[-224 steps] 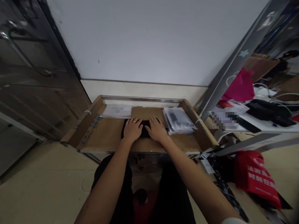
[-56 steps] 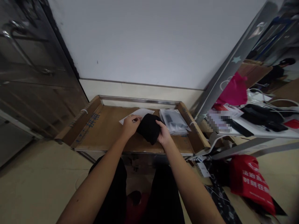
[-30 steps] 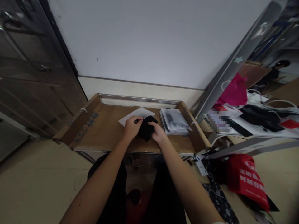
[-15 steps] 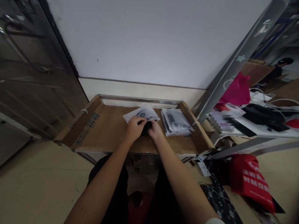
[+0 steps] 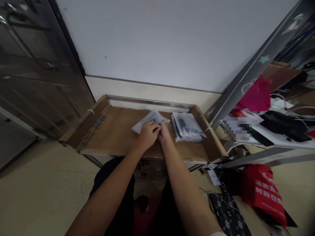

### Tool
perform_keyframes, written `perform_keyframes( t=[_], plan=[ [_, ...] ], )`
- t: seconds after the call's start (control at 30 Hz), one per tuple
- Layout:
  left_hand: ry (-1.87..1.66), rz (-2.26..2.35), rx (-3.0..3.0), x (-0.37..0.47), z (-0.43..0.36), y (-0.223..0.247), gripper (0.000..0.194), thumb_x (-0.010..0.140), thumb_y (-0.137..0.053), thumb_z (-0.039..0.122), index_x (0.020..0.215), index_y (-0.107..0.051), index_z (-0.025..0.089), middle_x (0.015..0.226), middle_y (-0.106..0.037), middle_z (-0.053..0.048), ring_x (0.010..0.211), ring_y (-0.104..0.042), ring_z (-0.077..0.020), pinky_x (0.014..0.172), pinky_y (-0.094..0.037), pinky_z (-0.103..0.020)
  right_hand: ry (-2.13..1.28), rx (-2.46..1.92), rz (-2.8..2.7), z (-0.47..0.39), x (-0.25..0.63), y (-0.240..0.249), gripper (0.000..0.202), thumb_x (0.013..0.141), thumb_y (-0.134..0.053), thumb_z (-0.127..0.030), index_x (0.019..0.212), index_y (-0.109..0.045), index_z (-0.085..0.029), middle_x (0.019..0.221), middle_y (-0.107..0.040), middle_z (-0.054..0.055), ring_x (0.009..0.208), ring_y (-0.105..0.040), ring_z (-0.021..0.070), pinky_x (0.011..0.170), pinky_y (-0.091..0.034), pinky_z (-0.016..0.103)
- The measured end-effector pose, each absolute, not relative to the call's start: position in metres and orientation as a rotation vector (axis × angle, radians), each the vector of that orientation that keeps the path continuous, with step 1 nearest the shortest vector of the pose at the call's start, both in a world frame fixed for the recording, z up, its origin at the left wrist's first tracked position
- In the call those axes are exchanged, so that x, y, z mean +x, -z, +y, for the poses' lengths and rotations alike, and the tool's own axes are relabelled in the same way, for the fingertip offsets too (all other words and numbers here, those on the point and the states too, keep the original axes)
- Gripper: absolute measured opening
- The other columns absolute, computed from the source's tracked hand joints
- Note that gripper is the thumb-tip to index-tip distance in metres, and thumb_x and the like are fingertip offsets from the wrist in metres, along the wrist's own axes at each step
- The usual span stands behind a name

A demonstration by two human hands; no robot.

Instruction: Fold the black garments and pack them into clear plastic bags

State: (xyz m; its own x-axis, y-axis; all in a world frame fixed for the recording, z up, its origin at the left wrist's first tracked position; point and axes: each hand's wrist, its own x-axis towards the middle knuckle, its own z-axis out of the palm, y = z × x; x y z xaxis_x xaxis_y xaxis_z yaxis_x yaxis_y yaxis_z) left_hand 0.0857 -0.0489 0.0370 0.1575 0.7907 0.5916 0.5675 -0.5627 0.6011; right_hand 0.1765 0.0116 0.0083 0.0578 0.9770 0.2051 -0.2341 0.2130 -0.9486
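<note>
A translucent plastic bag (image 5: 145, 118) lies on the cardboard-lined table (image 5: 120, 131), partly covered by my hands. My left hand (image 5: 148, 132), with a ring on one finger, pinches the near right edge of this bag. Right beside it, my right hand (image 5: 163, 131) also grips the bag's edge, its fingertips close to those of my left hand. A dark item shows faintly inside the bag. To the right of my hands rests a stack of similar translucent bags (image 5: 189, 126), the top one with something dark inside.
Cardboard side walls (image 5: 209, 132) border the table at both ends. At the right stands a white desk (image 5: 283, 139) with a black pouch (image 5: 283, 124) and a pink bag (image 5: 258, 95). A red bag (image 5: 263, 191) sits on the floor, lower right.
The black thing seen between my hands before is no longer visible there. My left hand has moved right, closer to my right hand. The view has shifted slightly.
</note>
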Motion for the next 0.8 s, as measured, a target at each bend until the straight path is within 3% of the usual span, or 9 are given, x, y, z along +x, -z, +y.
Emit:
perform_keyframes(
  t=[0.17, 0.33, 0.5, 0.63, 0.7, 0.8],
  plan=[
    [-1.476, 1.402, 2.034, 0.061, -0.038, -0.036, 0.014, 0.087, -0.065, 0.012, 0.088, -0.076, 0.020, 0.093, -0.071, -0.007, 0.099, -0.062, -0.0241, 0.092, -0.050, -0.039, -1.320, -0.828, -1.012, -0.013, 0.185, -0.008, 0.020, 0.071, -0.050, -0.034, 0.084, -0.060, -0.022, 0.079, -0.068, 0.004, 0.083, -0.064, 0.0233, 0.076, -0.056, 0.037],
    [-1.399, 1.449, 2.038, 0.047, -0.034, -0.036, 0.016, 0.088, -0.063, 0.013, 0.089, -0.078, 0.019, 0.093, -0.072, -0.008, 0.099, -0.063, -0.0244, 0.093, -0.049, -0.039, -0.832, -1.159, -1.257, -0.033, 0.198, 0.003, 0.019, 0.071, -0.057, -0.031, 0.082, -0.067, -0.019, 0.082, -0.071, 0.003, 0.082, -0.064, 0.0211, 0.079, -0.054, 0.033],
    [-1.319, 1.496, 2.069, 0.047, -0.035, -0.032, 0.014, 0.087, -0.067, 0.015, 0.088, -0.079, 0.023, 0.093, -0.075, -0.007, 0.100, -0.063, -0.0255, 0.095, -0.048, -0.042, -0.811, -1.312, -1.103, -0.041, 0.195, 0.003, 0.030, 0.078, -0.060, -0.042, 0.093, -0.069, -0.018, 0.076, -0.073, 0.005, 0.056, -0.067, 0.0198, 0.050, -0.053, 0.029],
    [-1.324, 1.383, 2.070, 0.049, -0.036, -0.027, 0.014, 0.085, -0.070, 0.014, 0.086, -0.079, 0.025, 0.093, -0.077, -0.004, 0.101, -0.063, -0.0244, 0.098, -0.048, -0.043, -0.772, -1.405, -1.044, -0.041, 0.192, 0.001, 0.021, 0.075, -0.064, -0.038, 0.084, -0.065, -0.019, 0.057, -0.066, 0.001, 0.042, -0.063, 0.0202, 0.037, -0.045, 0.027],
    [-1.346, 1.287, 2.077, 0.049, -0.038, -0.025, 0.014, 0.085, -0.070, 0.014, 0.085, -0.079, 0.025, 0.092, -0.077, -0.003, 0.102, -0.063, -0.0234, 0.097, -0.049, -0.042, -0.762, -1.420, -1.023, -0.040, 0.194, 0.000, 0.016, 0.074, -0.062, -0.035, 0.077, -0.063, -0.020, 0.051, -0.063, -0.001, 0.042, -0.062, 0.0202, 0.038, -0.045, 0.027],
    [-1.341, 1.182, 2.099, 0.048, -0.040, -0.024, 0.015, 0.085, -0.070, 0.013, 0.085, -0.079, 0.025, 0.091, -0.076, -0.003, 0.100, -0.064, -0.0219, 0.094, -0.050, -0.040, -0.822, -1.336, -0.979, -0.038, 0.199, 0.000, 0.018, 0.072, -0.062, -0.036, 0.072, -0.066, -0.018, 0.059, -0.068, 0.001, 0.054, -0.067, 0.0203, 0.051, -0.053, 0.028]
  ],
)
